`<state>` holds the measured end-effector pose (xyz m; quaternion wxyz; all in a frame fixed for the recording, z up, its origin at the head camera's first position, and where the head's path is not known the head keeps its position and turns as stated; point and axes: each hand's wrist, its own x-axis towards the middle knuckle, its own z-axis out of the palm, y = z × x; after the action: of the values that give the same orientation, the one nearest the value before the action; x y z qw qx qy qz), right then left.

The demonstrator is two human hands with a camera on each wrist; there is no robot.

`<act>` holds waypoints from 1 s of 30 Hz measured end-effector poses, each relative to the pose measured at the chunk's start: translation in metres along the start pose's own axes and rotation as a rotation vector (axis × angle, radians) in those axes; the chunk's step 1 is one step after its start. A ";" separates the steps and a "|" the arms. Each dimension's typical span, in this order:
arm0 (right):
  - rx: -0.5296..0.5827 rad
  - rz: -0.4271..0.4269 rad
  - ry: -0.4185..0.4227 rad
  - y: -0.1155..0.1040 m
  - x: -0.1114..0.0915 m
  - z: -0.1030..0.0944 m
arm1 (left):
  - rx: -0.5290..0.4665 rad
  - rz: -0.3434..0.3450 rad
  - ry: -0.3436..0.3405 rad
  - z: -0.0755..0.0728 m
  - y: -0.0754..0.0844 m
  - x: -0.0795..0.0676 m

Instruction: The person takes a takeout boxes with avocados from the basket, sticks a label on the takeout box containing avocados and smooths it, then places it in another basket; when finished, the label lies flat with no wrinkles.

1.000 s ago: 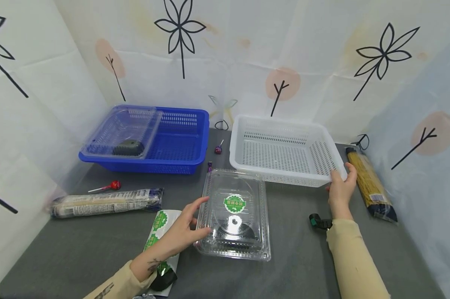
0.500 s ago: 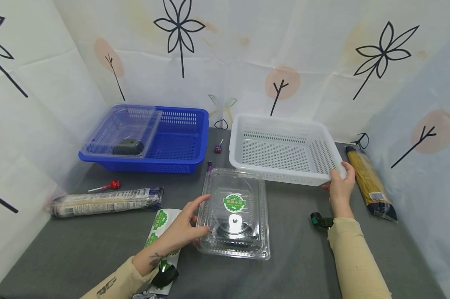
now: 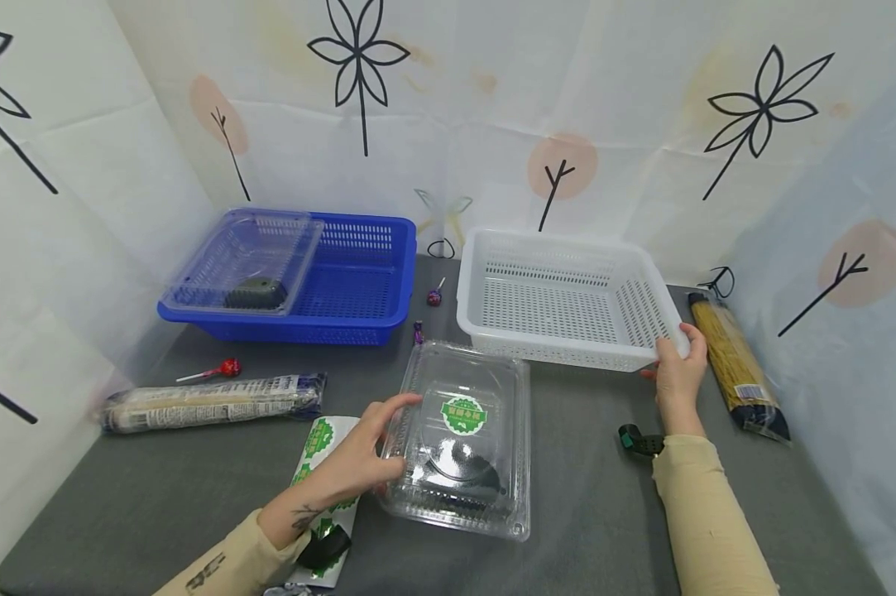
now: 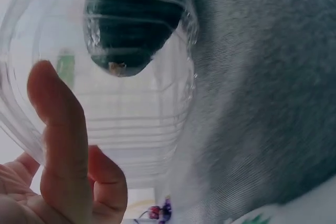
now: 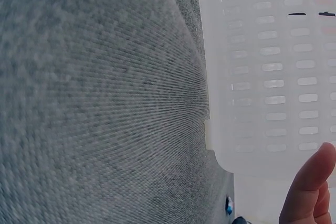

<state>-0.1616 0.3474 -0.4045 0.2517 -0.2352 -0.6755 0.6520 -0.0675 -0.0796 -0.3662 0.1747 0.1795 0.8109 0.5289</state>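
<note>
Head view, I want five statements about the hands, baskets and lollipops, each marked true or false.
1. The left hand holds a labelled clear clamshell. True.
2. Another clear container sits at the left end of the blue basket. True.
3. The right hand grips the blue basket. False: it grips the white basket.
4. The red lollipop lies between the baskets. False: it lies in front of the blue basket.
5. The yellow noodle packet lies right of the white basket. True.

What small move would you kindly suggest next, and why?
I would probably lift the clear container toward the white basket just beyond it: the left hand grips the container's left edge, and the right hand holds the basket's near right corner.
</note>
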 end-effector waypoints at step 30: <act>-0.060 0.030 0.012 -0.003 0.000 0.002 | 0.055 0.297 -0.093 -0.027 0.075 0.042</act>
<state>-0.1630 0.3458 -0.4021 0.2387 -0.2565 -0.6895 0.6339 -0.1088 -0.0533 -0.2906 0.1271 0.3265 0.7805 0.5177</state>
